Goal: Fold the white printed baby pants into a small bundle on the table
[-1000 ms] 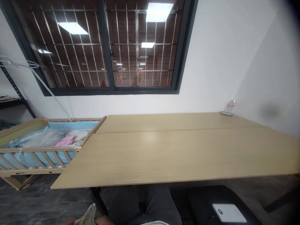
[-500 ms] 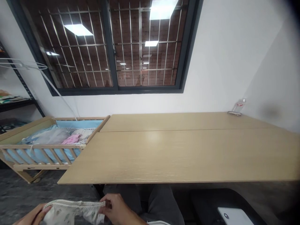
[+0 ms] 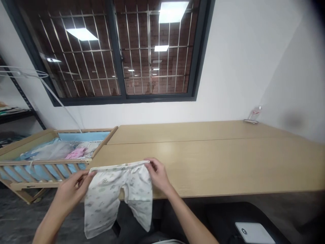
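Note:
Small white patterned shorts (image 3: 104, 193) hang stretched out by the waistband over the near left edge of the table (image 3: 215, 162). My left hand (image 3: 76, 186) pinches one end of the waistband, and my right hand (image 3: 157, 174) pinches the other end. Both legs of the shorts dangle down, their lower parts below the table's edge and in front of my lap. The fingertips of each hand are partly hidden behind the fabric.
To the left stands a wooden crib (image 3: 48, 184) with blue lining and a pink cloth (image 3: 76, 153). A clear bottle (image 3: 256, 113) is at the table's far right corner. At lower right, a white device (image 3: 254, 232) rests on a black seat (image 3: 228, 217). A barred window (image 3: 152, 57) is ahead.
Both hands have risen and moved rightward from below the table edge, bringing the shorts up. The shorts, bunched and partly out of frame before, now hang spread between my hands.

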{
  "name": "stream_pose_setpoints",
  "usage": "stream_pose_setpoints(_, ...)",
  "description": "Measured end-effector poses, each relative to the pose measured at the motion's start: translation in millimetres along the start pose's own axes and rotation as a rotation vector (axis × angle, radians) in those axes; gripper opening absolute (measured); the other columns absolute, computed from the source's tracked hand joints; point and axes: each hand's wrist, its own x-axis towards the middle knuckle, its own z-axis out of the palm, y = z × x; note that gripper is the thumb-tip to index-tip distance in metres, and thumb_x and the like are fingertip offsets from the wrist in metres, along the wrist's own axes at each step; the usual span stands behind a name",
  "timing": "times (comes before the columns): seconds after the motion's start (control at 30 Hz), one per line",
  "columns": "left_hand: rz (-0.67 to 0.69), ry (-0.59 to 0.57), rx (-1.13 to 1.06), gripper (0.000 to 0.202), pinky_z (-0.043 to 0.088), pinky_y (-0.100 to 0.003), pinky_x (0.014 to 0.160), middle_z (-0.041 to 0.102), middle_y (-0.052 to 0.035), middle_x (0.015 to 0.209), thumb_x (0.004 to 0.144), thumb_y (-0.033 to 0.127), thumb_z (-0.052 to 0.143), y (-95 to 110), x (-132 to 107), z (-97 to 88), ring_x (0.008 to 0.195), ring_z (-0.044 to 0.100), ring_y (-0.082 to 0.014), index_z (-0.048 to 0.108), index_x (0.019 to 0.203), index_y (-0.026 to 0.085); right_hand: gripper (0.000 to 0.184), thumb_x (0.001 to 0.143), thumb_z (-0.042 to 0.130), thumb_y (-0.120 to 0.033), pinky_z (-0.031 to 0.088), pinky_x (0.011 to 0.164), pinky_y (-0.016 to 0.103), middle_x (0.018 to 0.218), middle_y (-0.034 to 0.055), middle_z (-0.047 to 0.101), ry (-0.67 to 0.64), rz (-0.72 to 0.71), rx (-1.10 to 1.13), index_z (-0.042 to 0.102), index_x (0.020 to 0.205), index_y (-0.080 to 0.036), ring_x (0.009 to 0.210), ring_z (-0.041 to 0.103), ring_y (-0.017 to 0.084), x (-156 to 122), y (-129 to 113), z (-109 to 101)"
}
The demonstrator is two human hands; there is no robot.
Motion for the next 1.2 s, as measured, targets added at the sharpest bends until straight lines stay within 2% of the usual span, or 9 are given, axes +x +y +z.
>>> stream_pose_setpoints(0.1,0.018,-0.076,-0.138,0.049,0.041,-0.024,0.059,0.061,0.0018,0.065,0.092,0.066,0.047,32.1,29.9,29.5,0.061,0.055,-0.0156,0.067,0.089,0.021,0.034,0.095,0.058,-0.047,0.051,0.077,0.032,0.098,0.0083,0.071,0.052,-0.038,-0.085,0.070,0.111,-0.019,0.083,0.063,0.020,26.9,1.3,-31.7)
stream_pose_setpoints(0.2,0.053,-0.190,-0.219,0.048,0.042,-0.025,0.062,0.066,-0.0004,0.073,0.096,0.063,0.042,50.4,59.8,65.3,0.068,0.060,-0.0177,0.063,0.090,0.021,0.037,0.096,0.056,-0.047,0.049,0.071,0.031,0.091,0.0066,0.068,0.119,-0.065,-0.158,0.064,0.119,-0.019,0.076,0.060,0.019,51.6,12.5,-58.5)
stream_pose_setpoints(0.33,0.103,-0.344,-0.054,0.046,0.043,-0.027,0.069,0.071,-0.0056,0.088,0.103,0.053,0.026,65.1,89.1,116.2,0.081,0.066,-0.0212,0.058,0.095,0.021,0.034,0.095,0.053,-0.042,0.046,0.070,0.030,0.082,0.0019,0.062,0.150,-0.050,-0.270,0.055,0.119,-0.018,0.072,0.058,0.019,76.4,46.5,-82.5)
stream_pose_setpoints(0.5,0.099,-0.451,0.105,0.040,0.043,-0.031,0.072,0.073,-0.0133,0.095,0.105,0.044,0.031,74.1,101.3,177.0,0.090,0.069,-0.0261,0.061,0.096,0.019,0.013,0.094,0.042,-0.029,0.040,0.068,0.029,0.076,-0.0020,0.054,0.046,-0.016,-0.445,0.051,0.099,-0.021,0.068,0.051,0.018,81.4,98.2,-97.1)
stream_pose_setpoints(0.6,0.082,-0.471,0.181,0.036,0.045,-0.033,0.077,0.073,-0.0158,0.097,0.104,0.038,0.035,75.1,96.7,205.4,0.092,0.069,-0.0262,0.063,0.097,0.016,0.015,0.092,0.038,-0.019,0.037,0.066,0.027,0.075,-0.0019,0.054,-0.077,0.016,-0.588,0.053,0.095,-0.021,0.069,0.048,0.017,75.3,121.2,-102.2)
stream_pose_setpoints(0.83,0.161,-0.365,0.263,0.031,0.042,-0.039,0.101,0.063,-0.0208,0.129,0.101,0.026,0.042,86.4,68.2,233.2,0.123,0.058,-0.0298,0.055,0.125,0.012,0.027,0.090,0.046,-0.008,0.043,0.090,0.031,0.115,0.0128,0.063,-0.174,-0.081,-0.843,0.065,0.106,-0.017,0.101,0.058,0.022,66.9,142.2,-110.9)
stream_pose_setpoints(0.93,0.246,-0.386,0.247,0.039,0.040,-0.038,0.107,0.061,-0.0172,0.135,0.104,0.037,0.035,88.0,55.1,239.7,0.129,0.055,-0.0277,0.055,0.128,0.015,0.031,0.093,0.044,-0.009,0.043,0.098,0.033,0.117,0.0121,0.066,-0.271,-0.152,-0.980,0.067,0.111,-0.017,0.109,0.060,0.023,62.7,140.2,-111.6)
stream_pose_setpoints(1.07,0.260,-0.440,0.260,0.059,0.036,-0.042,0.113,0.055,-0.0216,0.147,0.104,0.049,0.027,79.5,43.5,256.5,0.140,0.047,-0.0315,0.050,0.140,0.008,0.028,0.098,0.043,-0.016,0.044,0.100,0.033,0.113,0.0098,0.072,-0.396,-0.182,-1.067,0.070,0.107,-0.019,0.109,0.064,0.022,56.8,137.2,-109.5)
stream_pose_setpoints(1.2,0.218,-0.472,0.296,0.069,0.030,-0.043,0.119,0.039,-0.0239,0.159,0.103,0.051,0.023,72.7,49.8,279.9,0.150,0.034,-0.0334,0.041,0.149,0.002,0.034,0.103,0.038,-0.024,0.040,0.109,0.034,0.133,0.0109,0.067,-0.411,-0.143,-1.105,0.067,0.121,-0.019,0.126,0.060,0.022,64.1,143.1,-109.7)
